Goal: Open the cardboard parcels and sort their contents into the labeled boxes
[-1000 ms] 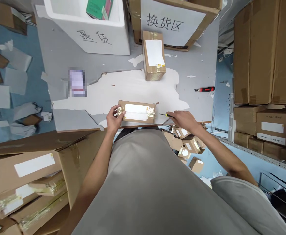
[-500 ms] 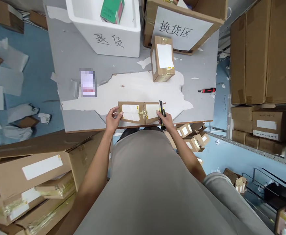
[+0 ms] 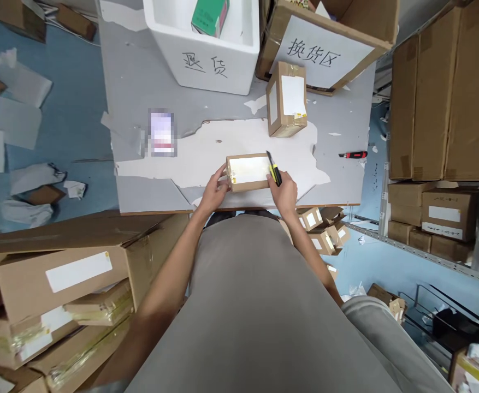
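A small cardboard box [image 3: 248,170] with a white label facing up is held close to the table's front edge. My left hand [image 3: 214,192] closes on its left end, where clear tape shows at the corner. A black and yellow utility knife [image 3: 276,173] is gripped in my right hand [image 3: 285,194], its blade pointing away from me. That hand's thumb also rests against the box's right end. Beyond, a taller taped box [image 3: 287,99] with white labels stands upright.
At the back are a white bin [image 3: 206,65] holding a green box [image 3: 210,16] and a large open carton [image 3: 333,54] with a handwritten sign. A red and black knife [image 3: 353,155] lies right; a blurred-out object [image 3: 162,132] lies left. Cartons [image 3: 87,273] pile up at lower left.
The box has turned from its two-panelled taped side to a single labelled face and lifted slightly away from me. Both hands moved with it; the knife stays in the right hand.
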{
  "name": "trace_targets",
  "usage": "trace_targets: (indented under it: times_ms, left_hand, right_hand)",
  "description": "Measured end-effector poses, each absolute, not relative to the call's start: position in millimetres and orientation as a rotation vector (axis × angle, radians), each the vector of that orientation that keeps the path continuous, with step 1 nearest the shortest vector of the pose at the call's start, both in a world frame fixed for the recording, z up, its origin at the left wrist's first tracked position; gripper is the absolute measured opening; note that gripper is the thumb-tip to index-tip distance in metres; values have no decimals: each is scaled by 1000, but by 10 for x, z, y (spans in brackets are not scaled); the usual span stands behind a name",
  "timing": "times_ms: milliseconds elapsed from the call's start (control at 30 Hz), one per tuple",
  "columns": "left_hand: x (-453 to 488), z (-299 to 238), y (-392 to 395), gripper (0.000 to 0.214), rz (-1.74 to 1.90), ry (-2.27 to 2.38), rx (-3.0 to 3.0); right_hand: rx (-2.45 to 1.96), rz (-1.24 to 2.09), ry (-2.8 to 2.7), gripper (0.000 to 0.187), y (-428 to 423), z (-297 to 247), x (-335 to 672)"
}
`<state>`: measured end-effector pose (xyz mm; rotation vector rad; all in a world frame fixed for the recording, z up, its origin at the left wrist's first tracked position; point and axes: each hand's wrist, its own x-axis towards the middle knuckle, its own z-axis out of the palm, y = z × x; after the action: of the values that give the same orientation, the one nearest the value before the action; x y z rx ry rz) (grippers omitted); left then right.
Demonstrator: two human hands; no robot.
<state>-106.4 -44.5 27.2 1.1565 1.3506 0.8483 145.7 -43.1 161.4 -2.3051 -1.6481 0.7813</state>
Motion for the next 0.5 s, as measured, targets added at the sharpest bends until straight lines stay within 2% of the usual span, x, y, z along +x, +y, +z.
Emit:
trace_targets:
  times_ms: [67, 200, 500]
  left_hand:
    - [-1041, 349, -389, 70, 807, 1329, 1133]
    - [-1169, 559, -201, 55, 836, 1337, 1174]
    - [-1242, 787, 93, 58, 761, 1190, 1233]
  right_hand:
    - [-2300, 805, -1652, 39, -363, 1629, 1566]
    - [-2276, 814, -1703, 41, -348, 1632, 1647]
    - [-2372, 657, -1773, 56, -679, 1969, 1367]
